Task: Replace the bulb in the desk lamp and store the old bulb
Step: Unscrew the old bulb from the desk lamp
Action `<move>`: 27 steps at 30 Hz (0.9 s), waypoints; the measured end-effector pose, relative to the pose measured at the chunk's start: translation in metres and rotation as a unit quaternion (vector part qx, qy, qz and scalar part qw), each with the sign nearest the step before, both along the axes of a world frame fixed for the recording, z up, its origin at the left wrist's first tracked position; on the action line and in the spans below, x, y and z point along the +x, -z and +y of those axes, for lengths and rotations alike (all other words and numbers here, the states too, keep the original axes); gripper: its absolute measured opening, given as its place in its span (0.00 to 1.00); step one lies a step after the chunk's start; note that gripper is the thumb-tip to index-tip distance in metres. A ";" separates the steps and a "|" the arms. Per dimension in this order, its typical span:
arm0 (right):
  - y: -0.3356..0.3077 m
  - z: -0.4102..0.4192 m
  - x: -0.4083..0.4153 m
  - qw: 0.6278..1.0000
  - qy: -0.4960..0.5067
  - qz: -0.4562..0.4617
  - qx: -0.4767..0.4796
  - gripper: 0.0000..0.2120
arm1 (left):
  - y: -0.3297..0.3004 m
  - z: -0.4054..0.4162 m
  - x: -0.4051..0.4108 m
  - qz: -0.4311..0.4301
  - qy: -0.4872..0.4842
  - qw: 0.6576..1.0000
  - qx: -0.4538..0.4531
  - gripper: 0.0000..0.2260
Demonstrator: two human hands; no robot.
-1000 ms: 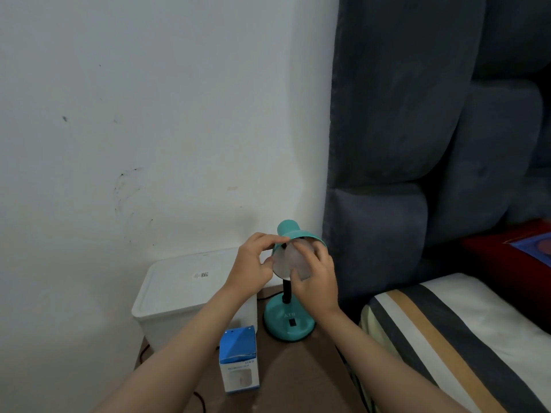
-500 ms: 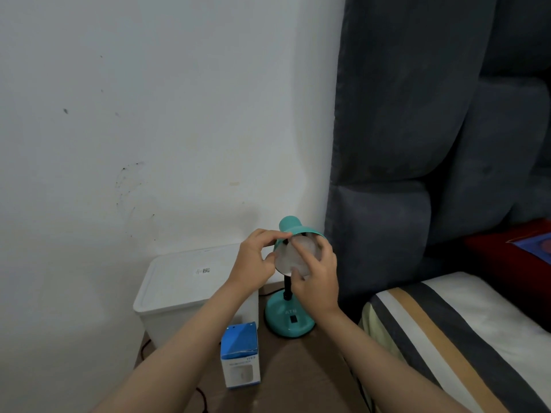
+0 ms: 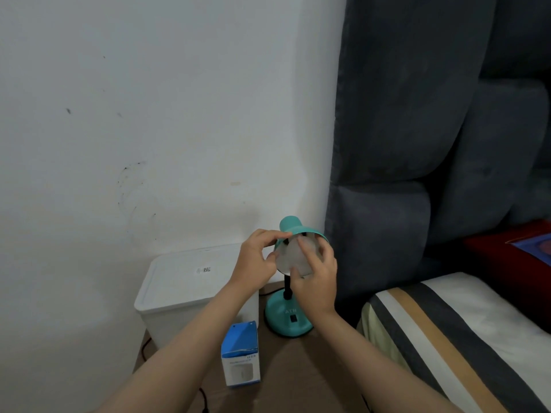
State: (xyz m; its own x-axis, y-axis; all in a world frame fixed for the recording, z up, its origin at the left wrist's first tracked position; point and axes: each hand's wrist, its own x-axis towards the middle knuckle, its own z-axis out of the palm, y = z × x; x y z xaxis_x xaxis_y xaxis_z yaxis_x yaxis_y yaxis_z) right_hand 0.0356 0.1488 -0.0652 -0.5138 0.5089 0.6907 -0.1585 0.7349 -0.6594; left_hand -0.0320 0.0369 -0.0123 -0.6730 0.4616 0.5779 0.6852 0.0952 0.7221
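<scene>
A teal desk lamp [image 3: 287, 318] stands on a brown table, its shade [image 3: 293, 226] tilted toward me. A white bulb [image 3: 293, 256] sits in the shade's mouth. My right hand [image 3: 317, 278] wraps its fingers around the bulb from the right and below. My left hand [image 3: 258, 260] pinches the left rim of the shade, thumb and fingers closed on it. A blue and white bulb box [image 3: 241, 354] stands upright on the table in front of the lamp.
A white lidded bin [image 3: 190, 289] stands against the wall left of the lamp. A dark padded headboard [image 3: 417, 144] rises on the right, with a striped mattress [image 3: 447, 329] below it. A black cord [image 3: 269, 292] runs behind the lamp base.
My right hand's fingers have shifted round the bulb, and the bulb shows slightly more outside the shade. My left hand keeps its hold on the rim.
</scene>
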 end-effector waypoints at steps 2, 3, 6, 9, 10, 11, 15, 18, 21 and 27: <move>0.001 -0.002 -0.001 0.999 -0.006 0.019 -0.047 0.30 | 0.001 0.001 0.000 0.000 -0.001 1.000 0.004 0.24; 0.001 -0.003 -0.002 0.997 -0.005 0.022 -0.078 0.30 | 0.001 0.001 0.001 -0.001 0.000 1.000 0.004 0.24; -0.003 -0.006 -0.005 0.993 -0.001 0.018 -0.118 0.26 | 0.001 0.000 0.000 -0.003 -0.001 1.000 0.004 0.23; -0.006 -0.005 -0.005 0.997 -0.015 0.021 -0.078 0.24 | 0.002 0.000 -0.001 -0.008 -0.002 1.000 0.006 0.25; -0.006 -0.005 -0.005 0.997 -0.013 0.011 -0.070 0.26 | 0.003 0.000 -0.001 -0.007 -0.001 1.000 0.004 0.25; -0.005 -0.006 -0.005 0.998 -0.007 0.002 -0.065 0.27 | 0.003 0.001 -0.001 -0.005 -0.001 1.000 0.002 0.26; -0.002 -0.010 -0.005 0.995 -0.005 0.026 -0.092 0.27 | 0.001 0.002 0.001 -0.012 -0.002 1.000 0.012 0.24; -0.009 -0.014 -0.004 0.985 0.018 0.033 -0.170 0.25 | 0.002 0.001 0.001 -0.005 -0.003 1.000 0.008 0.25; -0.013 -0.012 -0.004 0.984 0.016 0.023 -0.174 0.22 | 0.003 0.001 0.000 -0.004 -0.005 1.000 0.003 0.25; -0.012 -0.010 -0.005 0.997 0.006 0.036 -0.067 0.23 | 0.002 0.001 0.000 0.006 -0.002 1.000 -0.003 0.25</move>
State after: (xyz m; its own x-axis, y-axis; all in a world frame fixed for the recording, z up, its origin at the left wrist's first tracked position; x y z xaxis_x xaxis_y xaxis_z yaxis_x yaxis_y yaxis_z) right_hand 0.0305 0.1388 -0.0537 -0.4590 0.6053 0.6504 -0.1996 0.6431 -0.7393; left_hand -0.0319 0.0379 -0.0141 -0.6685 0.4618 0.5830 0.6929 0.1019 0.7138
